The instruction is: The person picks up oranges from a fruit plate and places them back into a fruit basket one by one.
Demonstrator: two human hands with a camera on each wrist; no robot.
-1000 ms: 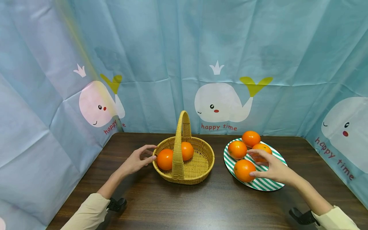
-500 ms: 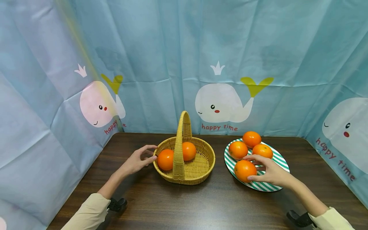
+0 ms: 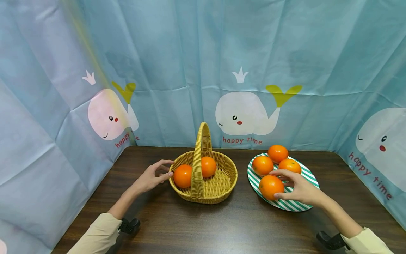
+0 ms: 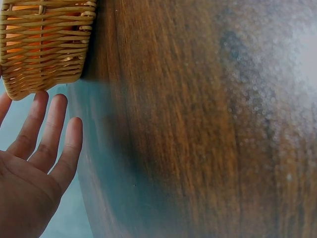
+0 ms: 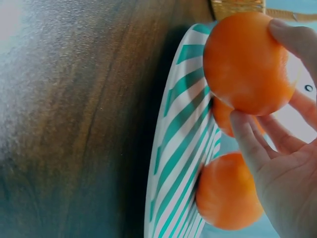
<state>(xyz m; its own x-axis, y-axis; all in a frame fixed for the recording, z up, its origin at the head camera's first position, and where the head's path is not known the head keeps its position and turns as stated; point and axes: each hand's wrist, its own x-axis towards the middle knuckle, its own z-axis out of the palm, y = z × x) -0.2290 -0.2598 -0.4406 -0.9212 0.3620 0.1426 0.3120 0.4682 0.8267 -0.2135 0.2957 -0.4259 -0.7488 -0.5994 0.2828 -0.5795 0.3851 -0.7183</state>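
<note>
In the yellow woven arch-handled basket (image 3: pixel 223 183), two glossy round orange fruits (image 3: pixel 182 176) are already contained, while four others (image 3: pixel 262 165) appear left at the flat green-and-white striped plate (image 3: pixel 307 174). The basket's rim is touched by the left hand (image 3: pixel 149 180), fingers loosely extended; over the plate, the nearest fruit (image 3: pixel 270 187) is pinched by the right hand (image 3: pixel 299 189).

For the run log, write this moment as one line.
right hand: grips orange at plate | left hand: at basket | basket: two oranges
</note>
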